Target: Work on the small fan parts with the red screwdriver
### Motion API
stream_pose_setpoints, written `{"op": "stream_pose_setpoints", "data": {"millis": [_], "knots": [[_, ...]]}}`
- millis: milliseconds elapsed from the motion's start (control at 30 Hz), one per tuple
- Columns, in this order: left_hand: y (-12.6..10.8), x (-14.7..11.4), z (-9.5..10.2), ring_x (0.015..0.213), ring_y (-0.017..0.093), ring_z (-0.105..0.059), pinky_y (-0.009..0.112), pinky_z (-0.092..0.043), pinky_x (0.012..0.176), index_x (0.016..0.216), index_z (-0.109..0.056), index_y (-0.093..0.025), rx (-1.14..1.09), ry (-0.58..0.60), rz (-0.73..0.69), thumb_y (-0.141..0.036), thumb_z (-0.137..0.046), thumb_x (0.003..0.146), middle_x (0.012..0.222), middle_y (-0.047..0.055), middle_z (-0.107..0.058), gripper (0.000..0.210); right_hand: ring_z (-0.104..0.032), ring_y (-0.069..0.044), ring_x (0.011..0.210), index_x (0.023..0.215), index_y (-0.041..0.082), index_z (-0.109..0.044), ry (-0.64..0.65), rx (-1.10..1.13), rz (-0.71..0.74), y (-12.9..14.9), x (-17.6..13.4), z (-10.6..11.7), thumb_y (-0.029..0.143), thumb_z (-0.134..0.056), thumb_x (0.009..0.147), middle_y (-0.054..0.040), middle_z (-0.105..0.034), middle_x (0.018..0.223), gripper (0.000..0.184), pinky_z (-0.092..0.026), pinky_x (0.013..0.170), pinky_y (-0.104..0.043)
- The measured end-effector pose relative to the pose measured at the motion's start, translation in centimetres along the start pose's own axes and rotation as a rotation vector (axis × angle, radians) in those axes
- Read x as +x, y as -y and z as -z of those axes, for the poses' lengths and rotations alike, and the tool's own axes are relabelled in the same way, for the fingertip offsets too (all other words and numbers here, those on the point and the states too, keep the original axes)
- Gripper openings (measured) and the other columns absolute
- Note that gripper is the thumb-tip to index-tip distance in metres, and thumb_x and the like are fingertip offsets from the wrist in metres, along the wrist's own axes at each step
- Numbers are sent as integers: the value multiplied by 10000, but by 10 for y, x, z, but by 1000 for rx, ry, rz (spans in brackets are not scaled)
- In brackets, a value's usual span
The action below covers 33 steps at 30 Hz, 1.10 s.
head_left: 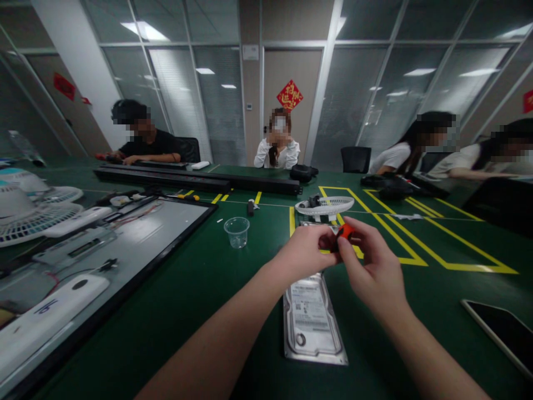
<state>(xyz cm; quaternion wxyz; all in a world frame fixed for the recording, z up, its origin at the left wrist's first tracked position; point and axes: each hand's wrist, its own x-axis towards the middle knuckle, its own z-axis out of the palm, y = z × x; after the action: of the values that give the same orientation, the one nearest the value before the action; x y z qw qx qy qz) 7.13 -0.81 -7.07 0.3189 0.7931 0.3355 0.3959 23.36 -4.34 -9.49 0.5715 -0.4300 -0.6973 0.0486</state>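
My right hand (375, 266) is closed around the end of a small orange-and-black screwdriver (345, 232), of which only the handle shows. My left hand (306, 247) meets it from the other side, its thumb and fingers curled against the dark part of the handle. The tool's far end is hidden by the hands. Below them a silver hard drive (312, 319) lies on the table with its label up; its far part is covered by my left hand.
On the green table (200, 311) stands a clear plastic cup (237, 232). A white fan grille (325, 205) lies beyond my hands. To the left is a large black-framed panel (166, 228) bearing white parts; a phone (499, 333) is at right. Several people sit across the table.
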Motion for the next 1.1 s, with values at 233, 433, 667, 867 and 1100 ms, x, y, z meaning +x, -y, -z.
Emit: {"op": "stream_pose_setpoints", "data": {"millis": [233, 433, 667, 867, 1100], "knots": [[1, 0, 1, 800, 168, -673, 250, -485, 705, 899, -738, -132, -12, 63, -37, -198, -633, 836, 842, 49, -747, 138, -693, -243, 1036, 1387, 288, -605, 6, 28, -7, 0, -1, 0, 256, -642, 973, -74, -690, 1218, 417, -557, 930, -444], [3, 1, 0, 732, 151, -633, 241, -457, 653, 844, -706, -133, -9, 9, -35, -205, -699, 774, 786, 28, -708, 101, -691, -244, 1007, 1336, 283, -624, -17, 3, 13, 0, 0, 1, 257, -694, 940, -68, -686, 1166, 403, -565, 897, -433], [3, 0, 2, 766, 163, -658, 258, -464, 684, 893, -742, -125, -39, 110, -57, -217, -644, 842, 815, 44, -734, 144, -689, -265, 1138, 1377, 297, -600, 23, 72, -9, 2, -2, -1, 257, -634, 983, -79, -696, 1267, 398, -542, 1003, -473], [4, 0, 1, 730, 138, -633, 230, -464, 655, 849, -706, -135, -110, 22, -3, -186, -715, 759, 786, 15, -699, 103, -695, -262, 1041, 1315, 295, -646, -20, -29, 25, 0, -2, 1, 277, -700, 942, -68, -700, 1184, 377, -556, 943, -466], [1, 1, 2, 746, 125, -622, 235, -474, 712, 835, -711, -124, -124, 77, -27, -154, -660, 824, 795, 28, -705, 61, -680, -262, 1155, 1423, 305, -600, 30, 75, -42, 1, -4, 2, 261, -563, 1018, -78, -694, 1310, 410, -530, 1010, -480]]}}
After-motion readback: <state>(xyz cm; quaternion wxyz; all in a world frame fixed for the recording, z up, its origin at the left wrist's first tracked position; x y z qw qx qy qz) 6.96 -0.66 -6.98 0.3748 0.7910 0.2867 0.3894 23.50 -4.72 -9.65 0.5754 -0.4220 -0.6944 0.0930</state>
